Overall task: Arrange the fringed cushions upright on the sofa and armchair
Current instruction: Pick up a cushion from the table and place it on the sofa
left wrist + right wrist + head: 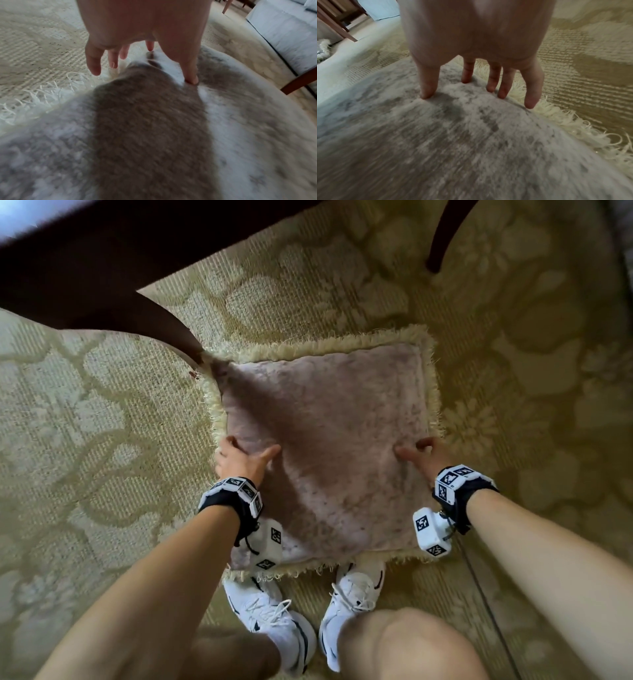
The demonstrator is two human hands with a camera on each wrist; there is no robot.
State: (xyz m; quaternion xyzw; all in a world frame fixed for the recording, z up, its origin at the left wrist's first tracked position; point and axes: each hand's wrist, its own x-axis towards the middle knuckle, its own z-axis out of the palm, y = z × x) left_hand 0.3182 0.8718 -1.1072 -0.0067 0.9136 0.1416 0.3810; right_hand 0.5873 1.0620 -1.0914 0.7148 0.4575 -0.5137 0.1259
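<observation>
A pale pink-grey fringed cushion (325, 446) lies flat on the patterned carpet (102, 412), between the two hands and just ahead of the person's white shoes (274, 621).

The left hand (241, 462) sits at the cushion's left edge: its thumb (190, 75) presses into the plush top, while the fingers (93, 63) reach down past the cream fringe (42, 97) beside it, spread and only loosely bent, not closed on the fabric.

The right hand (428, 457) is at the cushion's right edge, released as well; its thumb and fingertips (428, 92) rest straight on the top near the fringe, the little finger over the border.

Beyond the left hand, a dark wooden furniture leg (164, 337) touches the cushion's far left corner. Another dark leg (442, 241) stands well beyond the right hand.
</observation>
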